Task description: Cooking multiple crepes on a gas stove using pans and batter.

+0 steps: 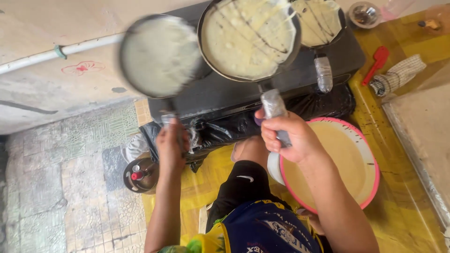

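The right hand grips the middle pan's wrapped handle, which runs straight toward the person. The left hand holds a blurred, lifted batter-coated pan, left of the stove.

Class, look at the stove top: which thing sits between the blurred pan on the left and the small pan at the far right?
Head view: the large middle pan, holding pale batter.

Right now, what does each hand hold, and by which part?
The left hand grips the handle of a raised, blurred frying pan. The right hand grips the wrapped handle of the middle frying pan on the stove.
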